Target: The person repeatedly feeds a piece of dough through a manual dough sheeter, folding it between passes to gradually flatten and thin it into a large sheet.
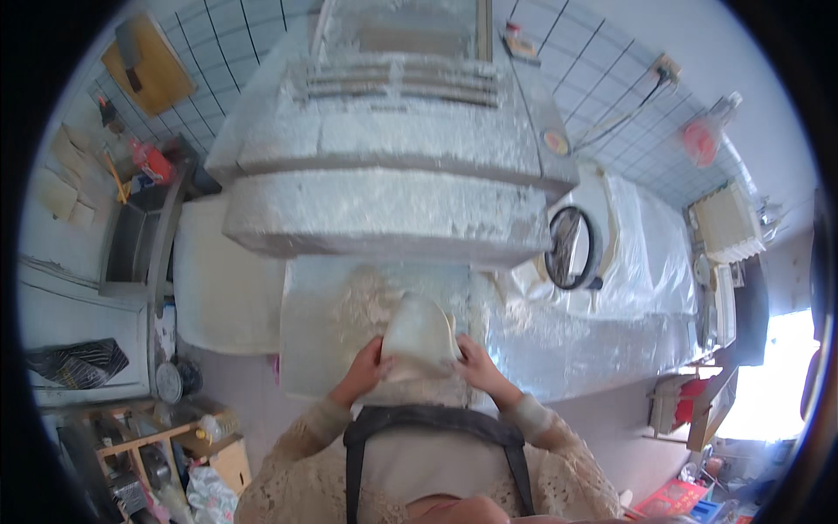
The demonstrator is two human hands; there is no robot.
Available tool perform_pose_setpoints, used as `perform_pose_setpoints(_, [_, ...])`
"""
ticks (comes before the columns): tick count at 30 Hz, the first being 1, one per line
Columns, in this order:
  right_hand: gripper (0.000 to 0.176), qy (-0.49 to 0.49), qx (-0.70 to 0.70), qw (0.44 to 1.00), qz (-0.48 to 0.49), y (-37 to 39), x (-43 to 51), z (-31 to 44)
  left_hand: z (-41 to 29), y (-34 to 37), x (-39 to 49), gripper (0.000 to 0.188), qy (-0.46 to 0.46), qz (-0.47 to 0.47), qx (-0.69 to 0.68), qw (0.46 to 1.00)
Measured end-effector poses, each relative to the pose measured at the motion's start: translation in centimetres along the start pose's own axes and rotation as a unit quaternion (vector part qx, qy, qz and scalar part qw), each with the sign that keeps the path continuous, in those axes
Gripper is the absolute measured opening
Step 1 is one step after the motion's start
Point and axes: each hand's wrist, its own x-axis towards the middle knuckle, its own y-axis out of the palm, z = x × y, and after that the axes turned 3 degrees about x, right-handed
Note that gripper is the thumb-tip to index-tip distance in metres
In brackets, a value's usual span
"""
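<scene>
A pale, smooth sheet of dough [416,331], folded or curled over at its right side, is held between my two hands. My left hand [368,368] grips its left edge, while my right hand [478,367] has hold of the right edge. The dough is just above the near part of a flour-dusted metal work surface [314,340]. Beyond it stands a big metal machine [393,203], probably a dough sheeter, with white dust on its casing. The undersides of the dough and my fingertips are hidden.
A black-rimmed ring or handwheel [592,249] stands by the machine's right side. Clear plastic sheeting [655,242] covers pale material farther right. At left are a pale cloth-like sheet [222,281], a metal sink [134,242] and a wooden shelf unit [147,445].
</scene>
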Motion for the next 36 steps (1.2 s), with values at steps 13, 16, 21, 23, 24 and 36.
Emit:
perform_pose_setpoints(13, [0.035,-0.315,0.086,0.937,-0.125,-16.0,22.8,37.7,-39.6,-7.8,5.0,0.044,0.460,-0.167,0.075,0.869])
perform_pose_setpoints(16, [0.036,-0.259,-0.324,0.867,-0.276,-19.6,30.7,38.1,-38.9,-9.0,5.3,0.041,0.503,-0.218,0.083,0.832])
perform_pose_setpoints(21, [0.040,-0.217,-0.537,0.794,-0.182,-21.3,39.5,31.3,-23.0,-5.5,2.2,0.024,0.524,0.077,0.230,0.816])
perform_pose_setpoints(23, [0.036,-0.205,-0.526,0.818,-0.110,-19.8,41.8,29.9,-17.0,-3.6,3.3,0.025,0.411,0.223,0.297,0.833])
perform_pose_setpoints(24, [0.035,-0.185,-0.522,0.829,-0.076,-18.8,42.2,29.7,-14.5,-3.4,4.4,0.027,0.409,0.237,0.395,0.787])
perform_pose_setpoints(36, [0.046,-0.140,-0.569,0.808,0.057,-12.0,32.3,35.5,-9.2,-10.9,22.6,0.025,0.181,-0.085,-0.505,0.839])
